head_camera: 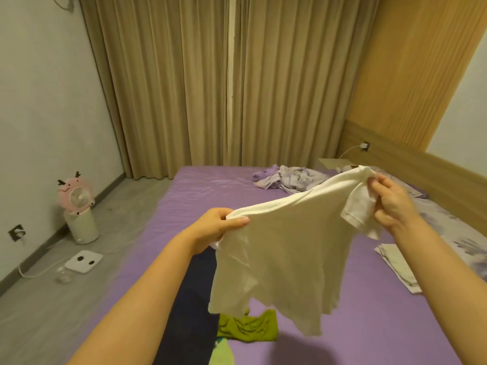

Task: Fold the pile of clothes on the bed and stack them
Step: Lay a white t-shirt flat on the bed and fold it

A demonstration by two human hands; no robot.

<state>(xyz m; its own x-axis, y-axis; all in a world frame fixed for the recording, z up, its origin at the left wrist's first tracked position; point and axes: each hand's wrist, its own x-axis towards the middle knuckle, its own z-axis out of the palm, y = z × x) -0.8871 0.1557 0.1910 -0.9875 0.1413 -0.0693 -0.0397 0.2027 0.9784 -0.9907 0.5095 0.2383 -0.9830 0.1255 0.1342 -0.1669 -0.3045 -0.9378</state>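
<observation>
Purple sheeting covers the wide bed (200, 196), which runs toward floor-length tan pleated curtains (184, 88), with a grey floor at nine o'clock carrying a pink cartoon-faced fan (76, 200) and a flat white scale (83, 261). Above the mattress, a cream short-sleeved knit shirt (279, 248) hangs in the air, its top edge stretched on a slant from eight o'clock up to two o'clock, hem dangling toward six. The left hand (210, 229) grips one end, fingers curled round the cloth; the right hand (392, 201) pinches the other beside a sleeve. Below lie a dark navy garment (192, 306) and an olive-green crumpled garment (247, 329).
</observation>
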